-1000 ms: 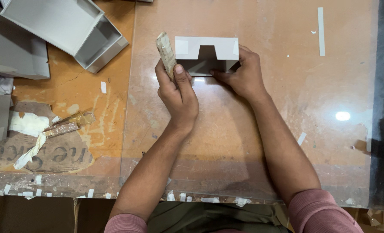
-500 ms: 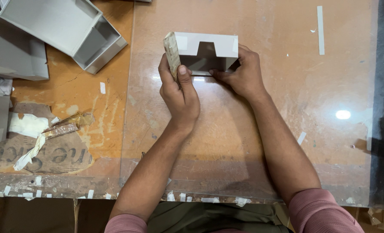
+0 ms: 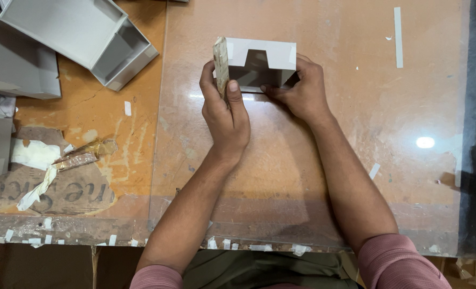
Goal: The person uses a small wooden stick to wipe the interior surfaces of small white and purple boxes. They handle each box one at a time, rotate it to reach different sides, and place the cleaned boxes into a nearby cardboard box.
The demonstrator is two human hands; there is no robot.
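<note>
**A:** What have I got on the bench from here?

**B:** A small grey-white cardboard box [image 3: 262, 63] with a notch cut in its near wall, standing on the clear sheet [image 3: 355, 160] that covers the brown table. It sits toward the far middle of the sheet, between both hands.

**A:** And the left hand [image 3: 224, 115]?

**B:** I see it closed around a worn, tan flat block [image 3: 221, 67], thumb lying up the near edge, fingers wrapped behind. The block stands on edge and is pressed against the left end of the box. The forearm runs straight up from the lower edge of the view.

**A:** The right hand [image 3: 302, 91]?

**B:** It cups the box's right end, fingers curled about the corner, thumb reaching in along the base below the notch. It grips the box loosely rather than pinching it; how hard, I cannot tell.

**A:** Other packages?

**B:** Far left, a stack of open grey trays [image 3: 77, 37] lies tilted on the orange board. Below them a torn brown cardboard piece [image 3: 51, 190] with dark lettering, crumpled white tape [image 3: 35, 155] across it. A white strip [image 3: 398, 37] is stuck upright on the sheet, far right. Small white tape scraps [image 3: 109, 240] line the near table edge.
</note>
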